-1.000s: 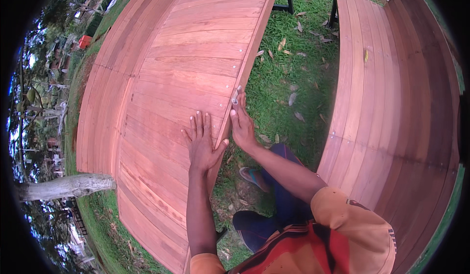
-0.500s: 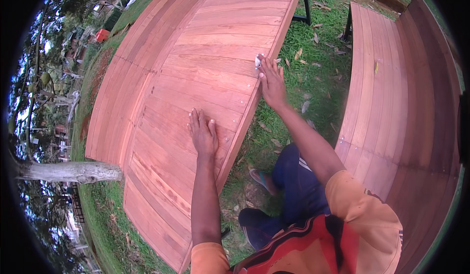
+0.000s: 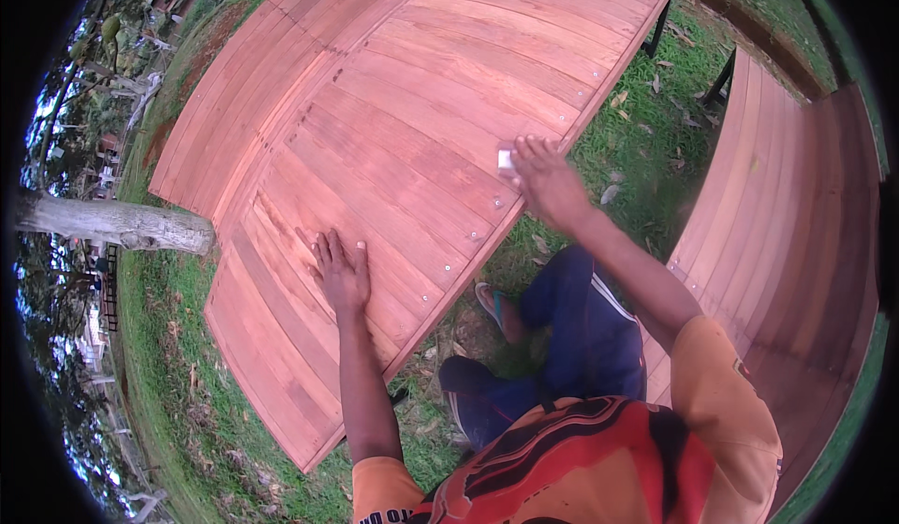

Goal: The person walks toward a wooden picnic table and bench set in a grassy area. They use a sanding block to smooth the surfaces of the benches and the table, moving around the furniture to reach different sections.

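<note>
A long reddish wooden slatted tabletop (image 3: 412, 149) stretches away in front of me. My left hand (image 3: 343, 279) lies flat on its boards with the fingers spread, holding nothing. Close to the table's right edge, my right hand (image 3: 551, 187) presses a small white folded piece (image 3: 506, 159) against the surface. The palm and fingers cover most of that piece, so its material cannot be made out. Small metal screw heads (image 3: 498, 204) run in a line along this edge, beside my right hand.
Slatted wooden benches flank the table, one at the right (image 3: 740, 215) and one along its far left side (image 3: 253, 84). A pale tree trunk (image 3: 122, 222) stands off the left end. Grass with dry leaves (image 3: 646, 131) lies between table and right bench.
My right hand has slid from the table's edge farther onto the boards with the white piece. My left hand has shifted slightly left. The whole view has turned and moved.
</note>
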The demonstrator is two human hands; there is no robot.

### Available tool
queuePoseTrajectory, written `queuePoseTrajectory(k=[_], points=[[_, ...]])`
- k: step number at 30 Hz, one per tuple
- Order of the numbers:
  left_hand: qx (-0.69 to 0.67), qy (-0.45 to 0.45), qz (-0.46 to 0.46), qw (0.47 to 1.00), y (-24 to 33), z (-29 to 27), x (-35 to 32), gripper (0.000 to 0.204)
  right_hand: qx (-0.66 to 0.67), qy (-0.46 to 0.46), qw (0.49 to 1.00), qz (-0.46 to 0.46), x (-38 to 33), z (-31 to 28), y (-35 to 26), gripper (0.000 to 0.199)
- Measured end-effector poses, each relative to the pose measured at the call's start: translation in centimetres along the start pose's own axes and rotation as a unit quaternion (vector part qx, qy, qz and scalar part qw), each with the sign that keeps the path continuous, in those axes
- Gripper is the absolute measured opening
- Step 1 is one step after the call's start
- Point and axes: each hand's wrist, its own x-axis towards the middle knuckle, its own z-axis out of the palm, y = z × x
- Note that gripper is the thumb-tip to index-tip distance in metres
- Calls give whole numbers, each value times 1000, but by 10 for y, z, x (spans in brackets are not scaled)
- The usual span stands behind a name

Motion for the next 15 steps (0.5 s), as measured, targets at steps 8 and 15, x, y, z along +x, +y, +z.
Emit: queuePoseTrajectory(k=[8,15], points=[[-8,-3,-9,1000,-14,-6,-2,81,59,-8,996,-61,-14,-1,-59,41],[-49,13,11,999,-13,16,0,79,5,-51,998,27,3,-14,-7,50]])
